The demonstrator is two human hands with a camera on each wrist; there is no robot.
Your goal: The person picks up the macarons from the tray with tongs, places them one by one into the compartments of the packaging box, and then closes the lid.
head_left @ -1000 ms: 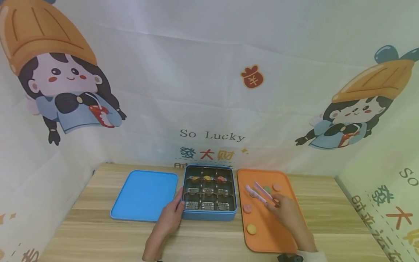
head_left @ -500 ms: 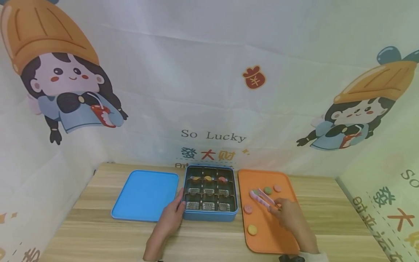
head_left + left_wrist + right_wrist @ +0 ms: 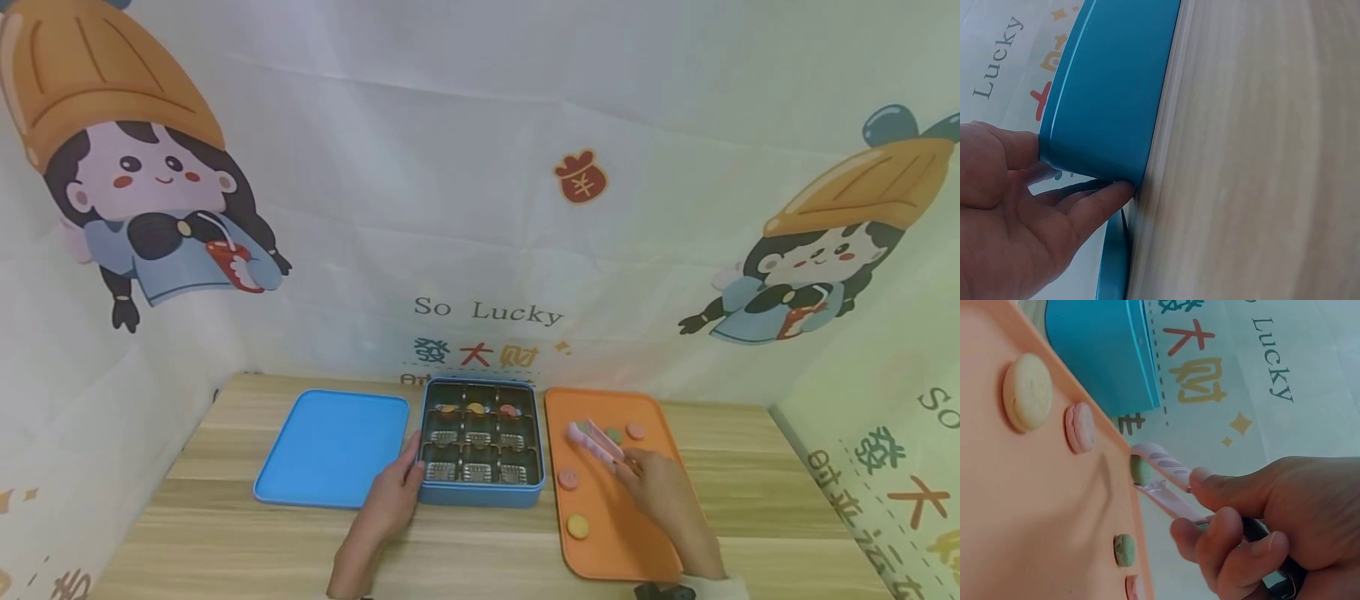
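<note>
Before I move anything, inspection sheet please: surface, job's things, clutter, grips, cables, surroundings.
Surface: wood-grain tabletop
Job's things: blue box, three macarons in its back row; blue lid left of it; orange tray right, with two pink macarons, yellow macaron, green macaron
Clutter: nothing seen
Grips: left grip against the box's left side; right grip holds pink tongs, another green macaron between their tips
Cables: nothing seen
Surroundings: printed backdrop, cartoon figures, "So Lucky" lettering

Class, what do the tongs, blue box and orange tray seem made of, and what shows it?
Tongs: probably smooth plastic, from the pale pink, molded-looking arms.
Blue box: likely painted metal, satin; thin rim, soft highlights.
Orange tray: perhaps matte plastic; even color, rounded corners, no visible grain.
</note>
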